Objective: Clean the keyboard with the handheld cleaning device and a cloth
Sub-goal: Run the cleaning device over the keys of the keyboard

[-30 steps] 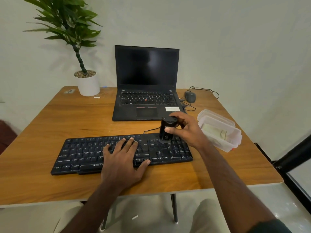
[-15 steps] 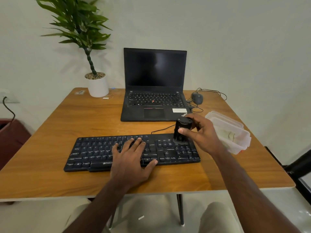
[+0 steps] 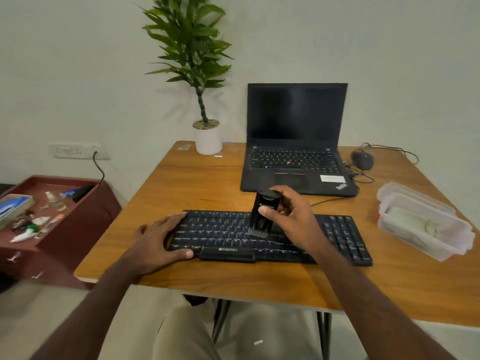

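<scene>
Black: 1 keyboard (image 3: 335, 239), 1 cleaner (image 3: 262, 216).

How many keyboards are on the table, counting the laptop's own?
2. The black keyboard lies at the near edge under both hands; the laptop's keyboard is behind it, toward the wall.

A home office or small study corner. A wooden desk (image 3: 197, 193) stands against a plain white wall, with an open laptop (image 3: 296, 141) at twelve o'clock, a wired mouse (image 3: 363, 159) at one o'clock, and a potted plant (image 3: 205, 100) at eleven. At nine o'clock, a wall socket (image 3: 75, 150) and a maroon box (image 3: 52, 211) of household clutter.
</scene>
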The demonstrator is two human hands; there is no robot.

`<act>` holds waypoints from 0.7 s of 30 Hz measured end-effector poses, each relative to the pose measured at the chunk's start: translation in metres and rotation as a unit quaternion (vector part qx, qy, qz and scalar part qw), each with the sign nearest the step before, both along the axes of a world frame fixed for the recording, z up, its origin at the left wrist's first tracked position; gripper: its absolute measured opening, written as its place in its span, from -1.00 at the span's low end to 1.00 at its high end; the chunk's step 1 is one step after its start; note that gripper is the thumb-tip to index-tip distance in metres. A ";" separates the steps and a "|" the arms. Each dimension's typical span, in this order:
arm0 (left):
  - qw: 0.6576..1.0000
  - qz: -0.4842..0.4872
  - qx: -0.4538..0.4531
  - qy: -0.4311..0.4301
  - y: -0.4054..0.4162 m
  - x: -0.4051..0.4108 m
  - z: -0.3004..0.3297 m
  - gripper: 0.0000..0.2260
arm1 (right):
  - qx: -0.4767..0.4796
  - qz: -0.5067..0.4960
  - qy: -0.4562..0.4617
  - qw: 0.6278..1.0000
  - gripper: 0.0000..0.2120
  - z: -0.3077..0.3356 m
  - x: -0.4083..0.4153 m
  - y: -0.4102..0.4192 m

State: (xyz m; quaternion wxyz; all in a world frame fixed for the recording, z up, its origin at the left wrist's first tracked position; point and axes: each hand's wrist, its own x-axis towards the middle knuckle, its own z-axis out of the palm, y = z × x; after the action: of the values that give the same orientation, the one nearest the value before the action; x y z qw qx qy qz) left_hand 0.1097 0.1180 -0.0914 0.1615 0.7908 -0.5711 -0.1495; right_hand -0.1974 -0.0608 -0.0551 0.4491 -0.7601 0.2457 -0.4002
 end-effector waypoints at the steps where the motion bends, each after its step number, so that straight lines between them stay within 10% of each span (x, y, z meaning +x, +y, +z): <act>1: 1.000 -0.010 0.006 0.003 0.001 0.002 -0.001 0.03 | -0.002 0.008 0.006 1.000 -0.71 0.000 0.007 0.003; 21: 0.999 -0.037 -0.027 0.013 0.006 0.005 -0.009 0.12 | -0.052 0.127 0.049 0.989 -0.63 0.009 0.152 0.061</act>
State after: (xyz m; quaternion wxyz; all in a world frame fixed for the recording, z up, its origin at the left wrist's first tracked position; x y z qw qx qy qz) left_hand 0.1149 0.1239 -0.1002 0.1847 0.7622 -0.6020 -0.1502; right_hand -0.0454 0.0002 -0.0466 0.4432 -0.8265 0.1475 -0.3141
